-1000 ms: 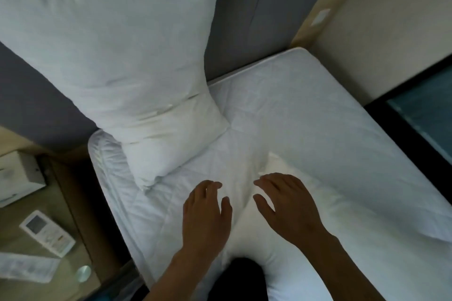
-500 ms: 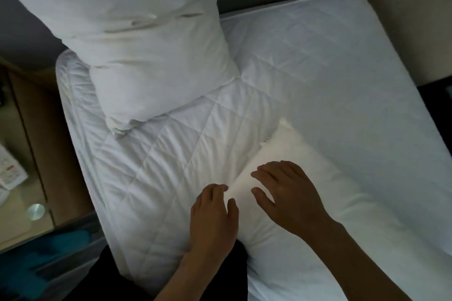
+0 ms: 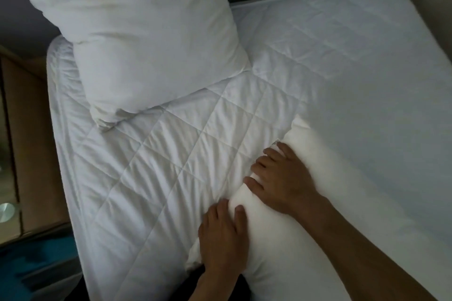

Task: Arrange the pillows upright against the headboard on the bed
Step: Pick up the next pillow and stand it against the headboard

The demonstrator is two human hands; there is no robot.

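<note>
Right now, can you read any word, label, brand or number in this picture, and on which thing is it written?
None can be read. The upright pillow, the flat pillow under both hands, the quilted mattress cover and the wooden side table show no print.

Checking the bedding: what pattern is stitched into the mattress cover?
The mattress cover is white with diamond quilting, seen in the head view.

Head-worn wide view, steeply down, close over the bed (image 3: 171,166).
</note>
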